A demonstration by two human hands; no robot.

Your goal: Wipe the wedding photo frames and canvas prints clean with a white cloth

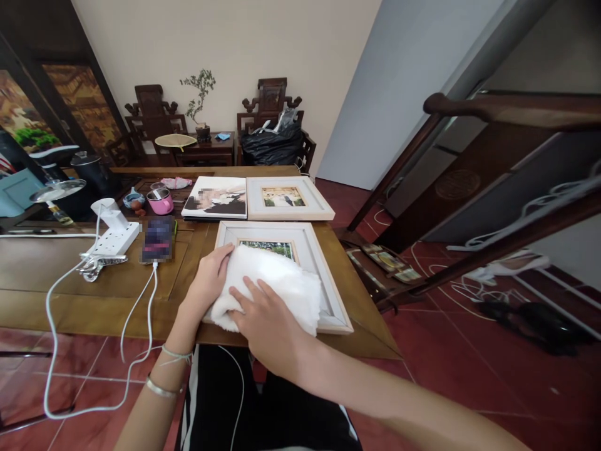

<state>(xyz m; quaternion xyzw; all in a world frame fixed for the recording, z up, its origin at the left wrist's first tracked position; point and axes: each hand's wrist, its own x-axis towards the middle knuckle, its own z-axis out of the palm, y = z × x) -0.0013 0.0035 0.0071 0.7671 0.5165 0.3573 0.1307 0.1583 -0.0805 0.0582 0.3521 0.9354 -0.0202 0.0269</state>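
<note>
A white fluffy cloth [282, 288] lies over the lower part of a white picture frame [323, 269] with a pale wood rim. The top of the photo [282, 248] shows above the cloth, and the rest is covered. My right hand [265, 316] presses on the cloth with its fingers bent and a little apart, the thumb at a fold in it. At the frame's left edge, my left hand [209, 279] grips the rim, its fingertips partly hidden beside the cloth.
Behind lie another white picture frame [319, 197] and a stack topped by a photo print [216, 194]. Leftward are a phone [158, 240] on its cable, a power strip [117, 241] and a pink mug [160, 202]. A wooden chair [451, 181] stands close on the right.
</note>
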